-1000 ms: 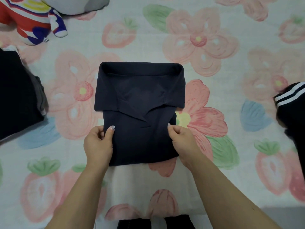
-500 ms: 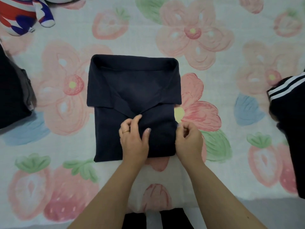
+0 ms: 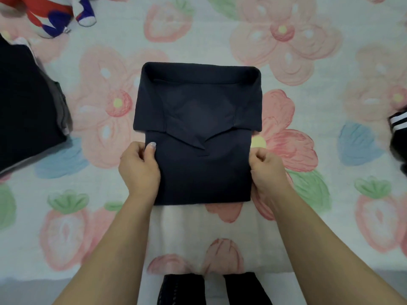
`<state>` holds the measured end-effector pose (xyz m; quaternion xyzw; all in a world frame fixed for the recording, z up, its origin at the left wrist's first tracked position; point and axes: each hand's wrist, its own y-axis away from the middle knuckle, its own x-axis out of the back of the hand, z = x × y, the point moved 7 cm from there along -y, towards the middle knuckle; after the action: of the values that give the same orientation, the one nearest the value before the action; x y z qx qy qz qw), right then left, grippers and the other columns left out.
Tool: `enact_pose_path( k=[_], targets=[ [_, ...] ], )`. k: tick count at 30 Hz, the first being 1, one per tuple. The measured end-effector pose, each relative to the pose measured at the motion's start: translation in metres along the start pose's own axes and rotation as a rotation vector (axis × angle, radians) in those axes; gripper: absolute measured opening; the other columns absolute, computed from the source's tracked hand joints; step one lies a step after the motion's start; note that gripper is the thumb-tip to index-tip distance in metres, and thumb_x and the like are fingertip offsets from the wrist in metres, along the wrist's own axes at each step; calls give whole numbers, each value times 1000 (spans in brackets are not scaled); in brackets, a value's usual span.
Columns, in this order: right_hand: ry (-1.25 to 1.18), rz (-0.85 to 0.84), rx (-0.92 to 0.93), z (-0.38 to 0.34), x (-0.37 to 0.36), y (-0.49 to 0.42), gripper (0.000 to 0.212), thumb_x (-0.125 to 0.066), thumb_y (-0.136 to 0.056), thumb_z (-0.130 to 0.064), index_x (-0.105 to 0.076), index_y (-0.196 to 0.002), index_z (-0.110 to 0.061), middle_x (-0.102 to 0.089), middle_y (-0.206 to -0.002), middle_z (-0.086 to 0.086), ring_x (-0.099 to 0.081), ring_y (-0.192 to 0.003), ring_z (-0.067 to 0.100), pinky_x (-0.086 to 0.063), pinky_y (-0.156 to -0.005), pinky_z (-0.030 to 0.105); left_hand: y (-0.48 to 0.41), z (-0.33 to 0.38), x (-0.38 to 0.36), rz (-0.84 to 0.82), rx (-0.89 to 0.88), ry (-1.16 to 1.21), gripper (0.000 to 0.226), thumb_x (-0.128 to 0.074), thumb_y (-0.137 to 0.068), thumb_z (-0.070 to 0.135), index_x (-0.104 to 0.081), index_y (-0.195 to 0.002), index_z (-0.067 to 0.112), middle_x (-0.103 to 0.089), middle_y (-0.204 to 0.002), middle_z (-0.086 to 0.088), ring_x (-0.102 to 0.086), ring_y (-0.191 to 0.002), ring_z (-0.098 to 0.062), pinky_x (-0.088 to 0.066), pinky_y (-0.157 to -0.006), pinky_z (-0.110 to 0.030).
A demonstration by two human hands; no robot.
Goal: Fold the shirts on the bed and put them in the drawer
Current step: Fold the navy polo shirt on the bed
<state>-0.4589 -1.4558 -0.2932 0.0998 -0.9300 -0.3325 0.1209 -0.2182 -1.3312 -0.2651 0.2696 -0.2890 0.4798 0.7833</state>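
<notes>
A dark navy polo shirt (image 3: 198,133) lies folded into a neat rectangle in the middle of the bed (image 3: 330,205), collar toward the far side. My left hand (image 3: 138,170) grips its left edge with the thumb on top of the cloth. On the opposite side my right hand (image 3: 267,170) grips the shirt's right edge, fingers curled around it. A stack of dark folded clothes (image 3: 24,111) sits at the left edge of the bed. No drawer is in view.
A dark garment with white stripes (image 3: 398,128) lies at the right edge. A red, white and blue plush toy (image 3: 44,14) rests at the far left corner. The bed sheet carries a pink flower and strawberry print. My dark-clad legs (image 3: 211,289) show at the bottom.
My left hand has moved from the middle of the shirt's front back to its left edge and taken hold there. The right hand stays at the right edge.
</notes>
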Motion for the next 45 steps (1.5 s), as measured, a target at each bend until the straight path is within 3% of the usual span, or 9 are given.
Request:
enact_pose_path(
  k=[5,11,16,20,23,29,36,40,45],
  targets=[
    [312,320,237,-28,35,1,22,-50,-94,-16,-49,-72,-13,-48,-64,-2,-43,-62,13,-34,-63,29,-9,-16,8,17,133,94,33,-55,-93,20,-43,-62,16,-44,-59,2,-39,-61,-16,-32,-53,-17],
    [-271,58,-171,2,9,-7,29,-61,-90,-32,-62,-79,-5,-67,-71,7,-63,-64,19,-48,-56,24,-13,-9,-4,-115,124,208,14,-58,-92,25,-54,-85,14,-47,-67,7,-44,-62,-5,-37,-56,-7],
    [68,-30,80,-32,-1,-17,43,-65,-87,-35,-60,-91,8,-66,-103,28,-65,-92,31,-47,-96,54,-28,9,-11,-155,76,224,24,-61,-90,24,-49,-71,17,-43,-65,8,-40,-59,-4,-36,-59,-13],
    [-17,20,183,-52,-4,-28,15,-72,-81,-16,-59,-76,-12,-64,-80,7,-61,-79,19,-53,-84,43,-42,14,-13,-184,93,367,29,-55,-93,17,-45,-66,21,-38,-60,5,-34,-53,-4,-33,-52,-17],
    [34,159,229,-57,-2,-36,26,-71,-81,-13,-47,-72,-18,-54,-76,3,-52,-71,15,-47,-69,31,-47,9,-18,-129,160,442,27,-53,-94,14,-45,-69,21,-40,-64,2,-35,-59,-8,-34,-55,-20],
    [-399,-145,-238,-25,-20,-42,17,-56,-92,-22,-67,-101,-13,-72,-99,6,-69,-93,22,-56,-83,35,-34,-11,-25,-227,286,380,28,-58,-92,32,-54,-69,15,-58,-74,1,-54,-70,-11,-46,-63,-25],
    [-187,98,58,-36,0,-37,31,-66,-86,-12,-53,-59,-16,-57,-63,2,-53,-63,17,-47,-64,31,-31,-35,9,-173,281,448,29,-55,-94,25,-54,-67,16,-54,-69,-2,-48,-67,-14,-41,-61,-29],
    [-168,-142,-47,-13,-14,-5,30,-65,-89,-29,-65,-91,1,-70,-89,0,-67,-83,14,-56,-77,31,3,-55,-2,-524,508,431,28,-58,-92,35,-60,-77,12,-64,-73,-5,-58,-64,-17,-45,-60,-29],
    [150,-317,91,22,4,40,16,-63,-88,-4,-69,-98,-15,-72,-73,-22,-65,-72,-8,-47,-63,8,40,-64,16,-758,338,397,29,-52,-92,2,-67,-70,13,-66,-59,9,-59,-52,-1,-45,-50,-11]
  ],
)
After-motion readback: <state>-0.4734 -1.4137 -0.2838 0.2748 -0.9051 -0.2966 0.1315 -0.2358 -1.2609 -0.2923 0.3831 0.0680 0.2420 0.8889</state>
